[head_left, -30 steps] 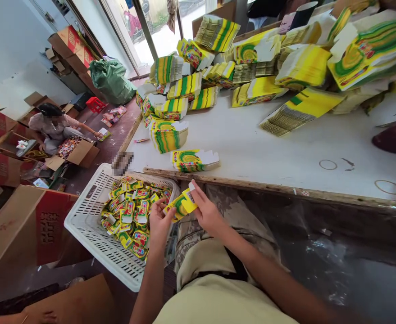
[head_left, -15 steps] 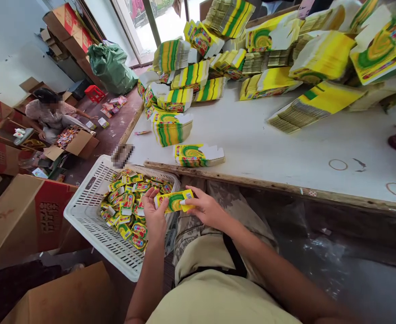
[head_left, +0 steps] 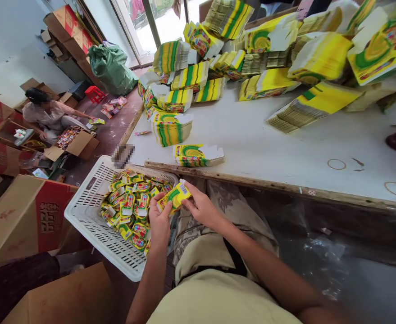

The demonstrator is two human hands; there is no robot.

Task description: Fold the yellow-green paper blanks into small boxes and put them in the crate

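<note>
Between my two hands, above my lap, is a small yellow and green printed carton [head_left: 175,196]. My left hand [head_left: 159,216] grips its lower left end, thumb on the printed face. At the upper right end, beside the barcode, my right hand [head_left: 199,204] pinches the carton with thumb and fingers. Left of my hands, a white plastic basket [head_left: 83,211] holds many similar small cartons [head_left: 127,204]. On the table edge in front lies a short stack of flat cartons [head_left: 198,155], with a taller bundle [head_left: 171,128] behind it.
The white table [head_left: 238,130] carries many bundles of flat cartons [head_left: 268,83] along its far side. Rubber bands [head_left: 336,164] lie at its right. Cardboard boxes [head_left: 22,220] stand on the left. A person [head_left: 47,112] sits on the floor beyond, by an open box [head_left: 81,145].
The carton has tilted, its right end rising, and both hands have turned with it. My left hand has shifted slightly right. The seated person now holds a yellow-green packet off the floor.
</note>
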